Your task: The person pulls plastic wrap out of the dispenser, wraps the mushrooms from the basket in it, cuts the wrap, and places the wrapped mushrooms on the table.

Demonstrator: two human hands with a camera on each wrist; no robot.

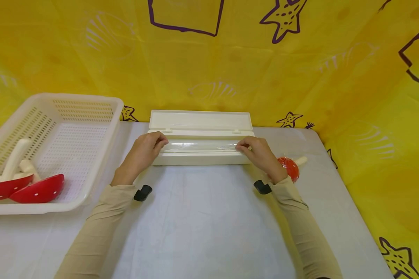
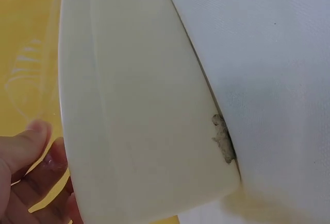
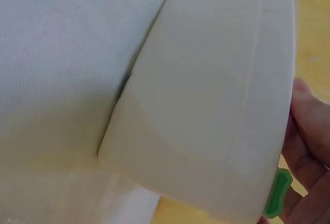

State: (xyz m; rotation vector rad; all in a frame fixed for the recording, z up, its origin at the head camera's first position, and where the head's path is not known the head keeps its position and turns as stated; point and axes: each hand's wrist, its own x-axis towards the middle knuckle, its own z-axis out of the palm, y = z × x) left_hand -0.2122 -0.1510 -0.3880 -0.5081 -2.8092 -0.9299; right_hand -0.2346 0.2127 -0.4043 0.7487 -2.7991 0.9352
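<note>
A cream cling film dispenser (image 1: pixel 200 159) stands at the back of the table, its lid (image 1: pixel 200 120) raised behind it. Clear cling film (image 1: pixel 199 145) lies across the opening. My left hand (image 1: pixel 144 153) pinches the film at the left end between thumb and fingertips. At the right end my right hand (image 1: pixel 260 153) pinches it the same way. Both wrist views are mostly filled by the dispenser's front wall, with the fingers just behind its upper edge. A green clip-like piece (image 3: pixel 278 193) shows beside the right fingers. Dark grime (image 2: pixel 223 139) marks the lower left edge.
A white perforated basket (image 1: pixel 104 155) on the left contains red, white-dotted mushroom-like pieces (image 1: pixel 38 190) with pale stems. Another such piece (image 1: pixel 290 168), glossy as if wrapped, lies behind the right forearm. Yellow patterned cloth (image 1: pixel 209 69) hangs behind and to the right.
</note>
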